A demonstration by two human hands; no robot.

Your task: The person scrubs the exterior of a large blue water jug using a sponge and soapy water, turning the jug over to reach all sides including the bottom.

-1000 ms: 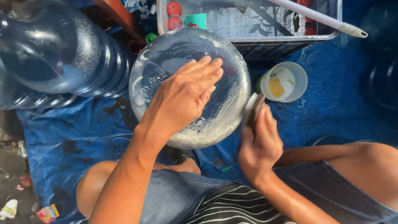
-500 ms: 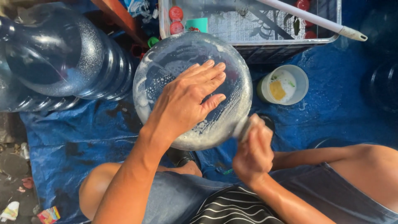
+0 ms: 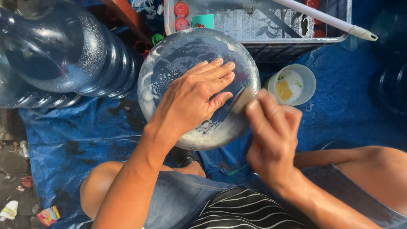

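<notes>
Between both hands (image 3: 193,99), soapy water jug (image 3: 169,63), base up, upright.

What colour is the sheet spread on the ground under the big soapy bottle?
Blue: the ground sheet shows clearly in the head view.

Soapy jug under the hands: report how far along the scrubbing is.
Done: white suds coat the near side of the upturned jug. In hand: left hand lies flat on it; right hand presses a sponge against its side. Left: suds unrinsed; another large jug lies beside.

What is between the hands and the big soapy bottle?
Nothing visible. The left hand lies flat on the soapy bottle, and the right hand presses a pale scrubbing pad against its side.
</notes>
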